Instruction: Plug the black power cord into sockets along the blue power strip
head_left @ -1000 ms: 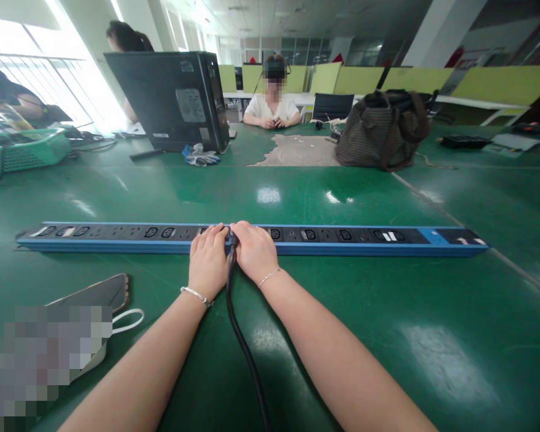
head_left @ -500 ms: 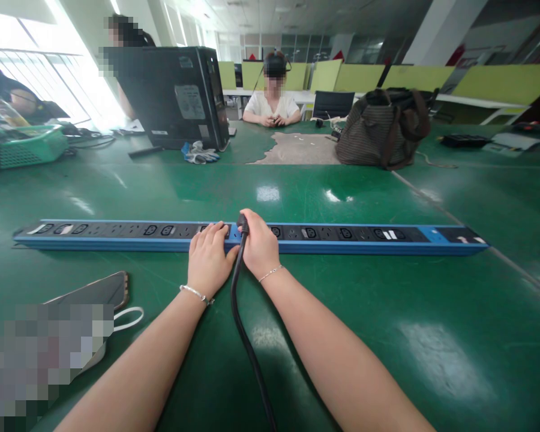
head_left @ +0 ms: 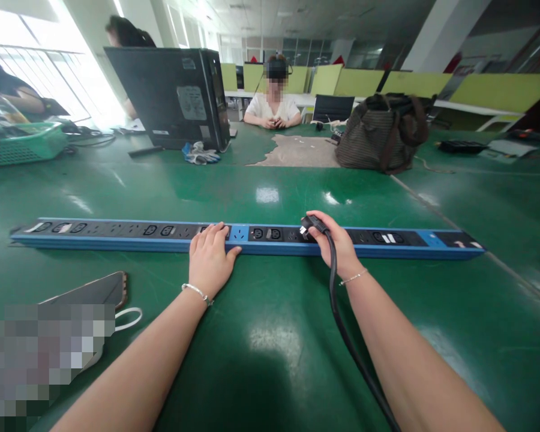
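Note:
A long blue-and-black power strip (head_left: 216, 246) lies across the green table, its several sockets facing up. My left hand (head_left: 212, 255) grips it left of the blue socket (head_left: 239, 233), fingers over the top and thumb at the near edge. Pinched in my right hand (head_left: 339, 243) is a black power plug (head_left: 315, 224). Its metal prongs point left, above the sockets right of centre and apart from the blue socket. The plug's thick black cable (head_left: 342, 324) runs down to the bottom edge. Some sockets under both hands are hidden.
A phone (head_left: 94, 290) and a blurred-out item with a white loop lie at the near left. Farther back are a green basket (head_left: 27, 144), a black computer case (head_left: 171, 99), gloves (head_left: 201, 153) and a striped bag (head_left: 373, 135). A person (head_left: 273, 108) sits opposite.
My right hand has moved right along the strip with the plug, uncovering the blue socket and showing the prongs. The cable has swung right. My left hand has stayed in place.

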A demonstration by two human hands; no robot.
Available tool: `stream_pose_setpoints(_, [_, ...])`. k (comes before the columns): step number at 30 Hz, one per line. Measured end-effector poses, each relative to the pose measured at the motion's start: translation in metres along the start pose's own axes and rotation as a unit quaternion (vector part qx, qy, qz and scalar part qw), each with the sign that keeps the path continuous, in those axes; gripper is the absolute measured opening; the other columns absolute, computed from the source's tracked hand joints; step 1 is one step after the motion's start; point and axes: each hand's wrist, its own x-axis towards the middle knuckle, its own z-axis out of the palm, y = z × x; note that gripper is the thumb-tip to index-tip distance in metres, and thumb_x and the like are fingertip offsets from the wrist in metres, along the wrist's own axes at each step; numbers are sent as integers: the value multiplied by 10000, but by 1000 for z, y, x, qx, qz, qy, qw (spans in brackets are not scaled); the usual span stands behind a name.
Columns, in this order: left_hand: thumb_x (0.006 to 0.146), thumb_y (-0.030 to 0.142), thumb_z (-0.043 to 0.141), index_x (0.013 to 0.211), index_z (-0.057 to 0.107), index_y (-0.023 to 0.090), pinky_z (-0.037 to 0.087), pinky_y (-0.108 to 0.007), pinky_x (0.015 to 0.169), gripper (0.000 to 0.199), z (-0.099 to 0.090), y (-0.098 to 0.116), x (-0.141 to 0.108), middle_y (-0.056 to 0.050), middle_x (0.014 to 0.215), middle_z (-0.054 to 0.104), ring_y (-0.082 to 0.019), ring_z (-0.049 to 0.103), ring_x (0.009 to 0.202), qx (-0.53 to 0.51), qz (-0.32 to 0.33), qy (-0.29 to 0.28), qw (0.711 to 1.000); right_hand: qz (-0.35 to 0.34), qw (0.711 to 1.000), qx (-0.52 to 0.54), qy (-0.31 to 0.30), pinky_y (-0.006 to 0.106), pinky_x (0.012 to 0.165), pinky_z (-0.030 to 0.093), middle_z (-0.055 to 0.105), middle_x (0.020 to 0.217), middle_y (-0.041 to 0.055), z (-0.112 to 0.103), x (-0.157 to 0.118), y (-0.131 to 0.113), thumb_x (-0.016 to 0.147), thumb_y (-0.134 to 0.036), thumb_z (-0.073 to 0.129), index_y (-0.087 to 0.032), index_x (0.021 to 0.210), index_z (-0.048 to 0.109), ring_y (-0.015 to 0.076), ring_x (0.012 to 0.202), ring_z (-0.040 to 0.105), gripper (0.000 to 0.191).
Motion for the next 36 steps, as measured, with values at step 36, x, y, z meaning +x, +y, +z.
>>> stream_pose_setpoints(36, [834, 413, 490, 1225, 506, 174, 296, -477, 1058, 458, 0, -2, 0, -126, 1336, 526, -297, 425, 1267, 5, 5, 2, 1000, -66, 967, -236, -65, 415, 988, 384, 642, 1194, 85, 22, -18, -19, 873, -147, 452, -193, 1168, 575, 214, 1143, 564, 323])
